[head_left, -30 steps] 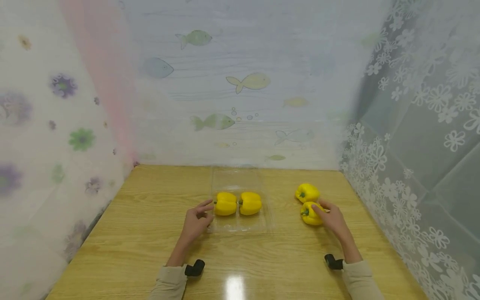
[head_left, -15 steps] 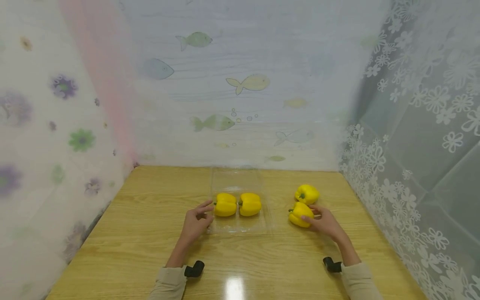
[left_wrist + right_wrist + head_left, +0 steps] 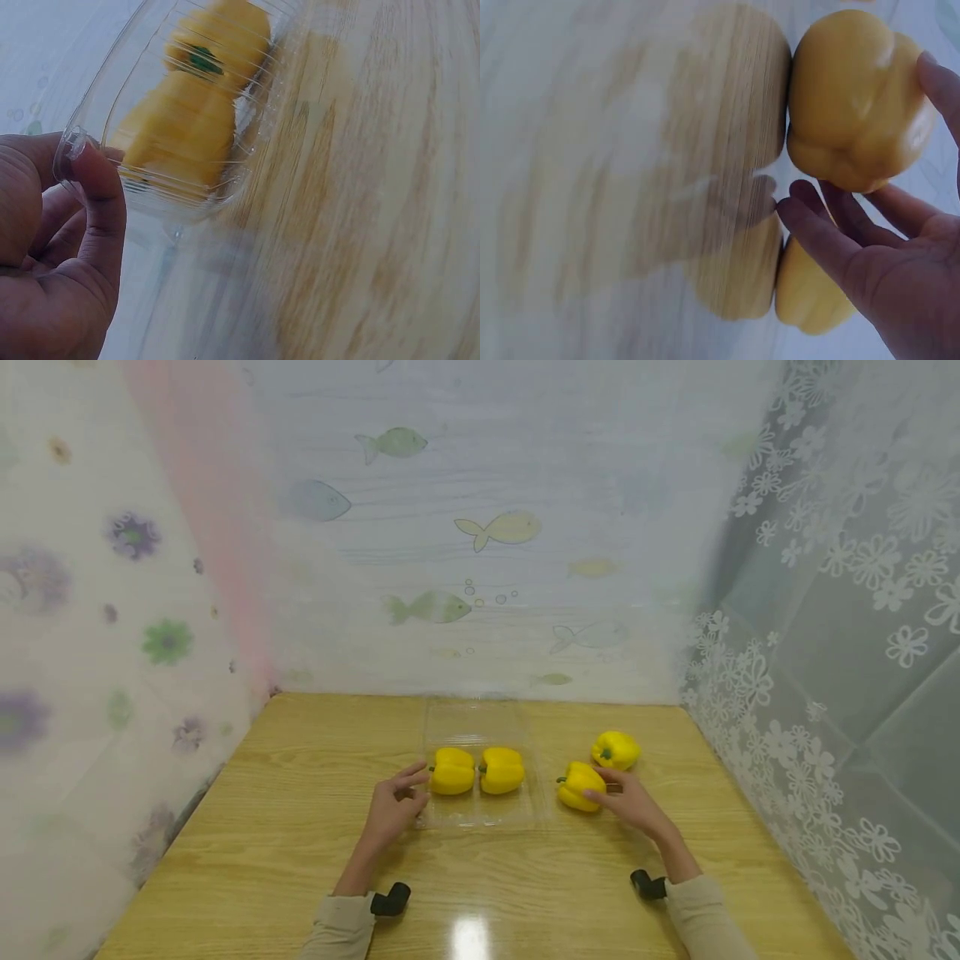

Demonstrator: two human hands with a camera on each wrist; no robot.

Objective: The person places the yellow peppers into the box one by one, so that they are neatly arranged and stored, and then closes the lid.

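A yellow bell pepper with a green stem is held in my right hand, thumb on one side and fingers on the other. In the right wrist view this pepper is at or very near the tabletop. My left hand pinches the rim of a clear plastic clamshell container between thumb and fingers. Two yellow bell peppers, one on the left and one on the right, lie side by side inside it, stems pointing left. The container's lid is folded back towards the wall.
Another yellow bell pepper lies on the wooden table, just behind my right hand. A fish-patterned curtain hangs behind the table. Flowered sheets stand along the left and right sides.
My right hand has shifted left with its bell pepper, away from the pepper behind and closer to the container. That pepper's stem has turned leftward. My left hand stays at the container's rim.
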